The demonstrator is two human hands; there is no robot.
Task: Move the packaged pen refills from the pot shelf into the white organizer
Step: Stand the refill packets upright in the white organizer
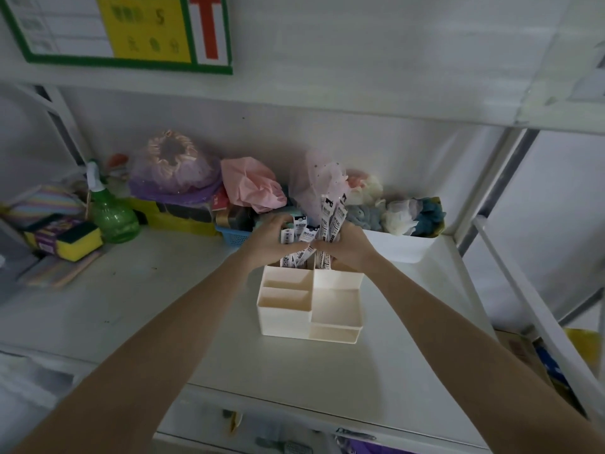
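A white organizer (330,309) with several compartments stands on the white shelf (163,306) in front of me. Both hands are at its back edge, closed around a bunch of packaged pen refills (330,221), long white packets with black print. My left hand (271,239) grips the shorter-looking packets on the left. My right hand (350,242) holds the taller packets that fan upward. The packets' lower ends dip into the organizer's rear compartments; the front compartments hold nothing.
Behind the organizer sit a white bin (399,247) with bath puffs, a blue basket (235,235), pink (252,188) and purple (173,172) bags. A green spray bottle (111,214) and sponges (70,239) stand at left. A shelf upright (510,204) rises at right.
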